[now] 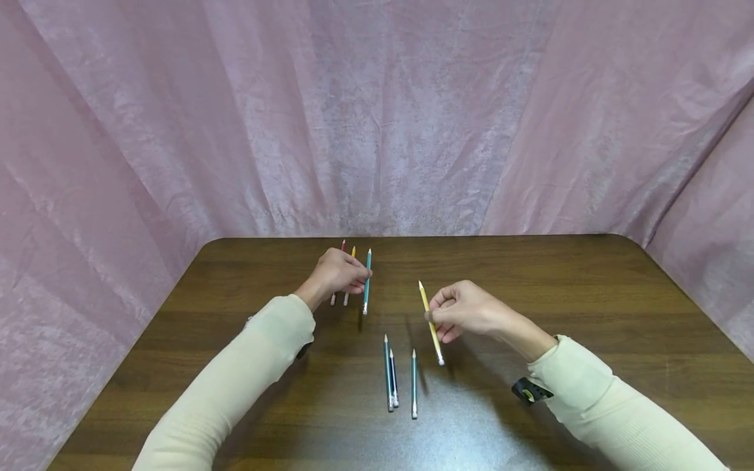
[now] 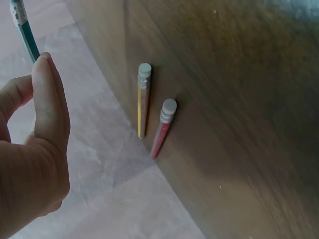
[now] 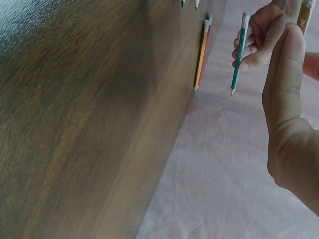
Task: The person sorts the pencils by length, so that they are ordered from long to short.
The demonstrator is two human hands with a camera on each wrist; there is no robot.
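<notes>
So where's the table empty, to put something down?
A big bare patch on the table is between the right hand and the table's right edge. Another lies between the left sleeve and the left edge. It's crowded under the left hand, where a red pencil and an orange-yellow pencil lie, and around the three bluish pencils.

"What's the tabletop point(image 1: 565, 268) like?"

"Brown, with a streaky wood grain running side to side, and the far corners are rounded off."

"Any shine on it?"

"Yes, a pale glare point(image 1: 465, 441) at the near edge, around the middle."

"And behind?"

"A pink curtain point(image 1: 412, 111), velvety and a bit crumpled, hanging in loose folds past the far edge and down both sides, with a dark crease toward the right."
</notes>
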